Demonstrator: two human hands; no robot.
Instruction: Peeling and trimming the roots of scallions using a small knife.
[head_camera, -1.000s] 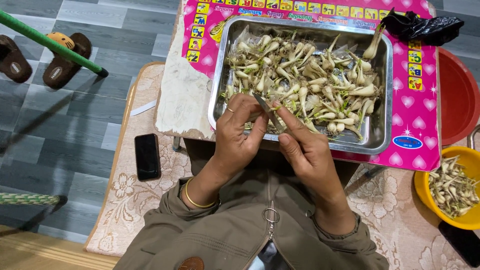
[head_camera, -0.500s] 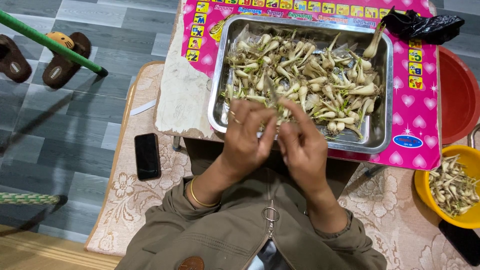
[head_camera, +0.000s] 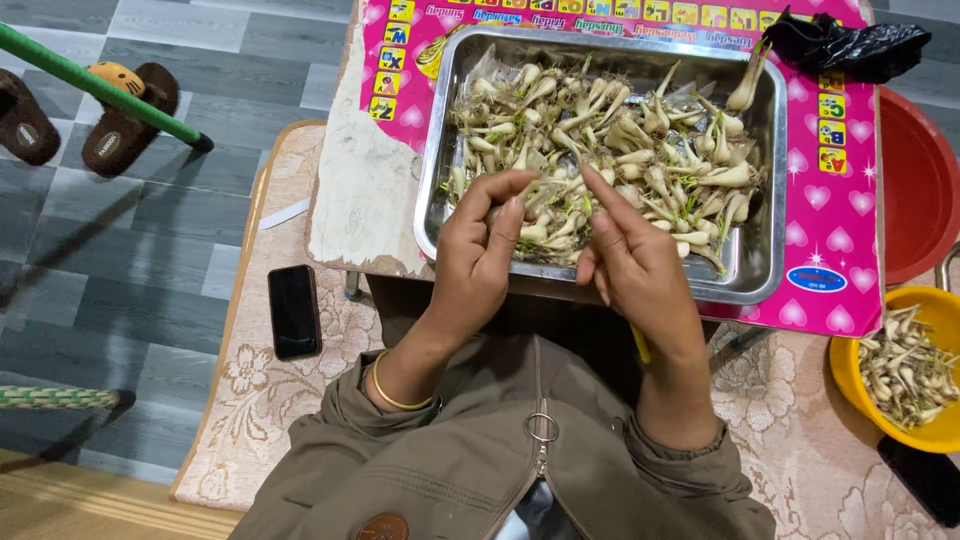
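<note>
My left hand (head_camera: 487, 252) and right hand (head_camera: 632, 262) pinch a small bulb over the steel tray (head_camera: 762, 262). The bulb is mostly hidden. A pink printed mat (head_camera: 842, 230) lies beneath.

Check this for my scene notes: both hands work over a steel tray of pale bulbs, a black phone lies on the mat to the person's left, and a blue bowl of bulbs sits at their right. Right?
Not quite. The head view shows the bowl is yellow, not blue. The rest stands: left hand and right hand over the steel tray of bulbs, phone on the mat.
</note>
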